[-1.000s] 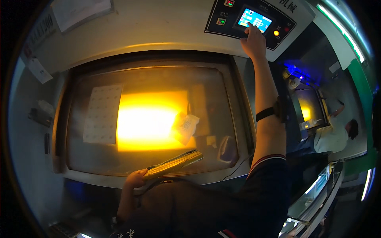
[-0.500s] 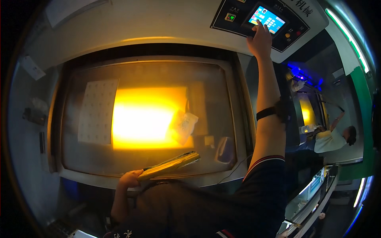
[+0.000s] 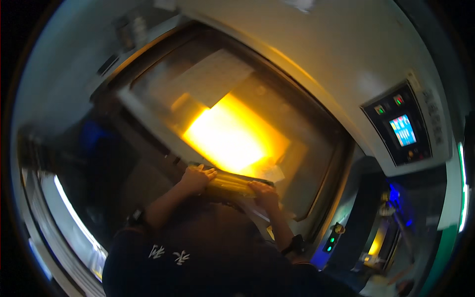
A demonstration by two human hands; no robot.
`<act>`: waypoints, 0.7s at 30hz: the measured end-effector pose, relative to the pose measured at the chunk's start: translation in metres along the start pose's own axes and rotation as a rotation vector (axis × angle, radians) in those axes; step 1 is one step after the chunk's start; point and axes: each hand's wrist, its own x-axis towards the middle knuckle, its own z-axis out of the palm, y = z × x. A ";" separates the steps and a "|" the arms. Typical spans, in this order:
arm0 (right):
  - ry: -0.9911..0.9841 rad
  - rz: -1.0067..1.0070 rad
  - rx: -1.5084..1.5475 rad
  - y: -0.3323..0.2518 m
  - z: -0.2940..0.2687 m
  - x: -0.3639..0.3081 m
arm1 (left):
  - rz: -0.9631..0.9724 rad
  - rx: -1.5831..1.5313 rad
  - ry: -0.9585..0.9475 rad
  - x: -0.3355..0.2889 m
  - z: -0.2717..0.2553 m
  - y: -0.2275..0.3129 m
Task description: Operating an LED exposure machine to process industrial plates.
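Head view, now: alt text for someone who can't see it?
The left hand and right hand hold a yellowish bundle near its ends, beside a bright yellow glow on a flat surface. A control panel with a lit screen sits at right.

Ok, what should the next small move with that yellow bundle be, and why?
Probably ease the yellow bundle toward the glowing patch: the left hand and right hand hold its opposite ends, and in view it lies just below that patch.
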 end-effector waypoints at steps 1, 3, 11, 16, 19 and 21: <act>0.103 0.022 -0.055 0.002 0.000 -0.001 | -0.047 -0.056 0.010 -0.004 0.000 0.008; 0.182 0.043 -0.068 -0.002 -0.020 0.005 | -0.062 -0.183 -0.059 -0.004 0.005 0.004; 0.026 0.274 0.005 -0.033 0.057 -0.013 | -0.336 -0.345 0.222 -0.076 0.105 -0.015; -0.050 0.505 0.030 -0.040 0.156 -0.015 | -0.682 -0.607 0.119 -0.178 0.146 -0.020; 0.222 0.485 -0.061 -0.033 0.222 -0.018 | -0.885 -0.663 -0.010 -0.236 0.169 -0.030; 0.130 0.500 -0.274 -0.043 0.226 -0.004 | -1.024 -0.708 -0.004 -0.276 0.176 -0.027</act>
